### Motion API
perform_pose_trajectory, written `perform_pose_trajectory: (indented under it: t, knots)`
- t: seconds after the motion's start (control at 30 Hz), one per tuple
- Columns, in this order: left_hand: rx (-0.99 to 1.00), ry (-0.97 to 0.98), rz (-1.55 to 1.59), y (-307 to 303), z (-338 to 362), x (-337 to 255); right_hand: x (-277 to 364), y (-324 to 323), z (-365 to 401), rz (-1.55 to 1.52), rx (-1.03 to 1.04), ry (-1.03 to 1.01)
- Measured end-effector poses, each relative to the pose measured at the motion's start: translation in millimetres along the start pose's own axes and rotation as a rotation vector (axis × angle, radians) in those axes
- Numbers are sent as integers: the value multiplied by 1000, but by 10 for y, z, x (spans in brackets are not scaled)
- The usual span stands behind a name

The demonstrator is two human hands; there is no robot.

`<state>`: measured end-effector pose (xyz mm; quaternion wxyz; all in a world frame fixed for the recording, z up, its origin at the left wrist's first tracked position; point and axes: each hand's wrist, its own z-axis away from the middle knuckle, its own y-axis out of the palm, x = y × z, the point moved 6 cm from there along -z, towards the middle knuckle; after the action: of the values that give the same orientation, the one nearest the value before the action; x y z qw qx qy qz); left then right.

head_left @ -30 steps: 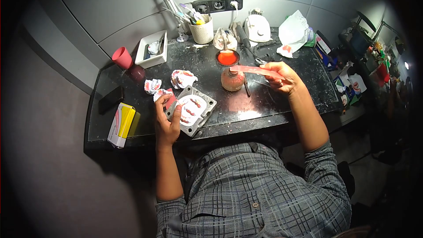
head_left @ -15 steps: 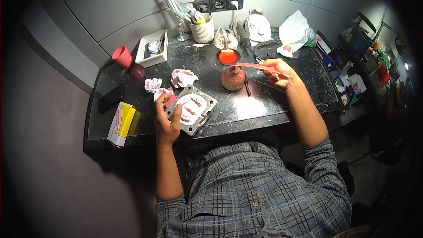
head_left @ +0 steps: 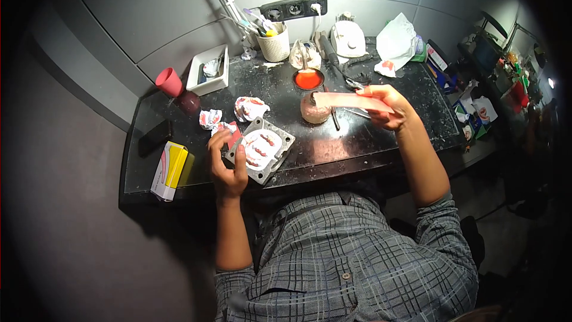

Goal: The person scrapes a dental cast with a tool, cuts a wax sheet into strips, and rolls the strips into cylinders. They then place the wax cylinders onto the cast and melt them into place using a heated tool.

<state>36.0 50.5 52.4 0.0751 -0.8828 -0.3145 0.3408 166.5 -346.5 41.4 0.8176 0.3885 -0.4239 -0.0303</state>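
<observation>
A pink wax strip (head_left: 345, 101) is pinched by one end in my right hand (head_left: 393, 112); its free end reaches over the top of a round pinkish burner (head_left: 314, 113). Behind the burner, a small pan (head_left: 308, 79) contains red melted wax. My left hand (head_left: 229, 173) has its thumb and fingers apart beside a grey metal flask (head_left: 280, 161). White plaster with several dark pink wax pieces (head_left: 260, 149) fills the flask. Near the left fingertips is a flat red wax piece (head_left: 235, 136), partly covered by them.
Crumpled stained papers (head_left: 251, 108) lie behind the flask. A yellow and white box (head_left: 169, 170), a dark phone-like object (head_left: 156, 134), a pink cup (head_left: 170, 82) and a white tray (head_left: 208, 71) are at left. A tool cup (head_left: 274, 45) and a white bag (head_left: 398, 39) stand at the back.
My right hand has moved slightly toward me and turned the wax strip so its broad face shows, away from the pan. My left fingers have lifted and spread a little beside the flask.
</observation>
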Motion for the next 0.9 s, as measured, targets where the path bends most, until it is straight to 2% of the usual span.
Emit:
perform_pose_trajectory:
  t: [0.03,0.07,0.13,0.2,0.3,0.33,0.43,0.47,0.5,0.53,0.57,0.6,0.63,0.67,0.7,0.73,0.8,0.83,0.87,0.9]
  knots:
    - [-70,197,-138,-45,-10,-181,-29,82,93,36,-51,-27]
    - [-63,208,-138,-13,-2,-295,-47,187,214,70,-103,-58]
    - [-43,364,-118,163,9,-846,-130,213,357,137,-166,-24]
    - [109,418,-106,452,-82,-1321,-198,366,524,200,-405,-96]
    - [303,389,-63,884,-132,-1487,-375,424,610,270,-257,-38]
    - [313,391,-31,944,-133,-1496,-430,427,632,294,-199,9]
    - [279,328,51,1042,-136,-1551,-528,613,839,159,166,38]
    - [317,46,183,1084,-139,-1451,-554,650,916,149,166,26]
    - [354,-245,309,1153,-82,-1341,-541,677,988,270,126,-122]
    - [356,-403,517,1292,-1,-1181,-546,699,1058,389,82,-267]
    - [389,-545,609,1359,77,-1099,-557,682,1118,681,-55,-388]
    - [419,-690,699,1392,106,-1090,-519,788,1221,1146,-123,-675]
    - [430,-695,695,1407,122,-1058,-533,927,1295,1408,-130,-905]
    - [474,-801,745,1463,188,-978,-584,1057,1377,1671,-137,-1138]
    - [516,-905,795,1527,254,-931,-707,990,1312,1762,-138,-1102]
    - [523,-909,794,1577,268,-943,-800,980,1309,1831,-159,-1101]
    - [480,-1057,959,1695,353,-962,-941,875,1266,1916,-206,-1265]
    - [580,-1020,940,1767,396,-845,-980,817,1250,1915,-212,-1261]
    - [586,-1022,939,1783,430,-788,-994,770,1272,1897,-251,-1308]
    - [682,-899,836,1776,348,-886,-995,732,1302,1879,-290,-1356]
